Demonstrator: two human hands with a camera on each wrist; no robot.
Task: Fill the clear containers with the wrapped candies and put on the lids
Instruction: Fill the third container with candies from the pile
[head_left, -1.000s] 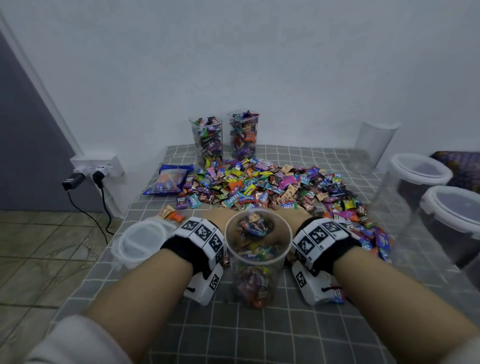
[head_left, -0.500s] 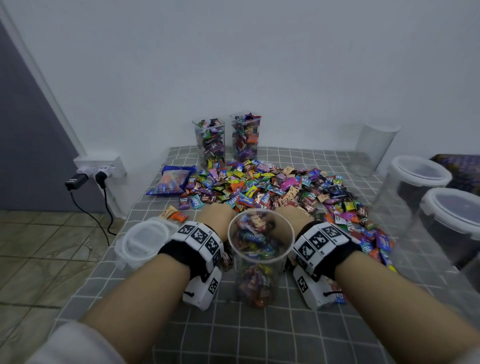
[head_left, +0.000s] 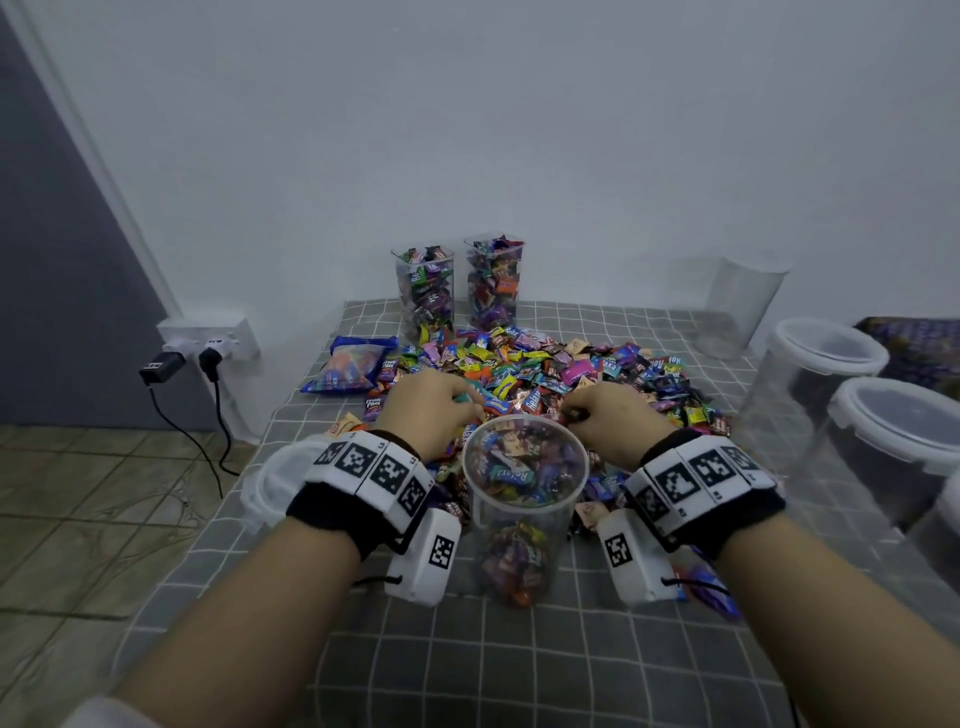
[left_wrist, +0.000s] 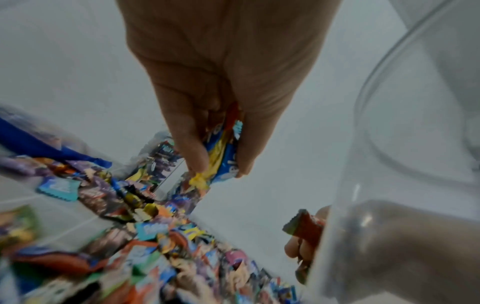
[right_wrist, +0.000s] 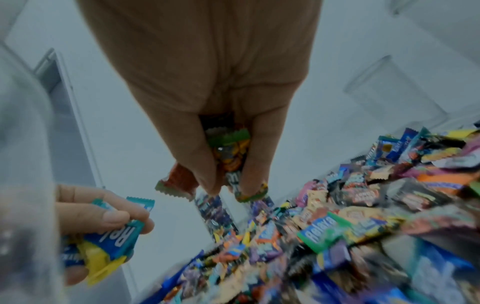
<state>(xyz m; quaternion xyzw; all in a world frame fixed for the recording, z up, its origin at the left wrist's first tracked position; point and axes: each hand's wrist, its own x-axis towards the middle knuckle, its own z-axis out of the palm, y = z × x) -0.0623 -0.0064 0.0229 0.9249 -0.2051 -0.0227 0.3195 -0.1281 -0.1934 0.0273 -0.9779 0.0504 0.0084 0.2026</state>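
Observation:
A clear round container (head_left: 524, 499), mostly full of wrapped candies, stands between my wrists near the table's front. Behind it spreads the candy pile (head_left: 561, 369). My left hand (head_left: 436, 402) is raised just behind the container's left rim and grips a bunch of candies (left_wrist: 223, 150), blue and yellow wrappers showing. My right hand (head_left: 597, 415) is at the right rim, fingers curled round several candies (right_wrist: 228, 156). A clear lid (head_left: 270, 478) lies left of my left wrist. Two filled square containers (head_left: 460, 283) stand at the back.
A blue candy bag (head_left: 348, 369) lies left of the pile. An empty clear container (head_left: 743, 306) stands back right, and large lidded tubs (head_left: 826, 358) crowd the right edge. The checked cloth (head_left: 519, 665) in front is bare. A wall socket with plugs (head_left: 202, 348) is at the left.
Both hands have risen from the pile behind the container to its rim, each now holding a bunch of candies. The camera has tilted slightly.

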